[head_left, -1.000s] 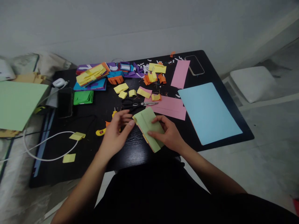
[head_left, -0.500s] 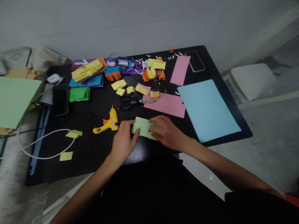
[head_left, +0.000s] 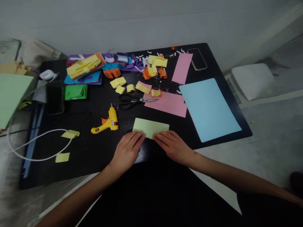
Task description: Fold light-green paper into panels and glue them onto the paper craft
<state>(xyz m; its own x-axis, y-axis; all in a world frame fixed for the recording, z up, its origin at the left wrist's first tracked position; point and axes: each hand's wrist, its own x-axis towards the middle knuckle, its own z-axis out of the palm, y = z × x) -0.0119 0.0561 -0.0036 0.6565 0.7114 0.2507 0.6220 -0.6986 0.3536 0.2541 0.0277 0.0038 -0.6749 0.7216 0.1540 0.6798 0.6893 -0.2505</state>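
Observation:
A folded piece of pale green paper (head_left: 151,125) lies on the black table in front of me, its long side running left to right. My left hand (head_left: 127,149) has its fingers closed together on the near edge, left of the middle. On the same edge, a little to the right, my right hand (head_left: 174,146) presses with its fingers together. Both thumbs are mostly hidden. Left of the paper lies a yellow glue gun (head_left: 110,121). Beyond it are black-handled scissors (head_left: 133,101), their blades resting over pink paper (head_left: 168,105).
Light blue sheets (head_left: 210,110) lie at the right. Yellow strips (head_left: 118,82), a green bundle (head_left: 76,92) and a yellow stack (head_left: 85,66) sit farther back among scraps. A white cable (head_left: 47,159) loops at the left near a dark phone (head_left: 55,97). Another phone (head_left: 197,60) lies back right.
Both hands have drawn back to the near edge of the green paper, uncovering more of its top. The paper looks longer now. The view has shifted slightly.

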